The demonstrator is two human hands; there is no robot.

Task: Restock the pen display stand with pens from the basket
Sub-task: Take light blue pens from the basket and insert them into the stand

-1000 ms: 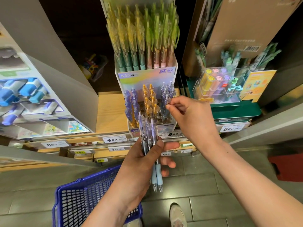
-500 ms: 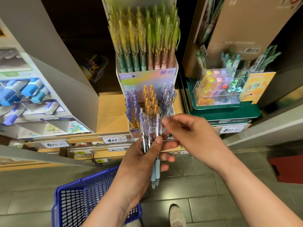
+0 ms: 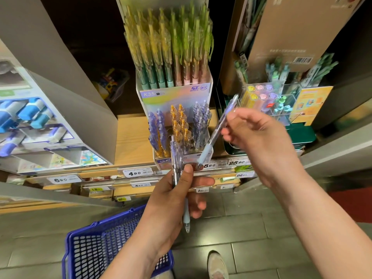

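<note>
The tiered pen display stand [image 3: 175, 93] stands on the wooden shelf, its upper tier full of yellow and green pens, its lower tier holding purple, orange and clear pens. My left hand [image 3: 177, 194] grips a small bunch of clear pens [image 3: 177, 162] upright below the stand's front. My right hand [image 3: 259, 137] pinches a single clear pen with a pale blue grip [image 3: 213, 135], held slanted, tip down, just right of the lower tier. The blue basket [image 3: 96, 244] hangs low at the bottom left, under my left forearm.
A grey box of blue-capped items [image 3: 40, 121] sits left of the stand. A clear rack of highlighters [image 3: 267, 101] on a green base stands to the right. Price tags [image 3: 136, 173] line the shelf edge. Grey floor tiles and a shoe [image 3: 217, 264] lie below.
My right hand came down from the lower tier to the bunch, took one pen out of it, and now lifts that pen up and to the right. The left hand's bunch is smaller.
</note>
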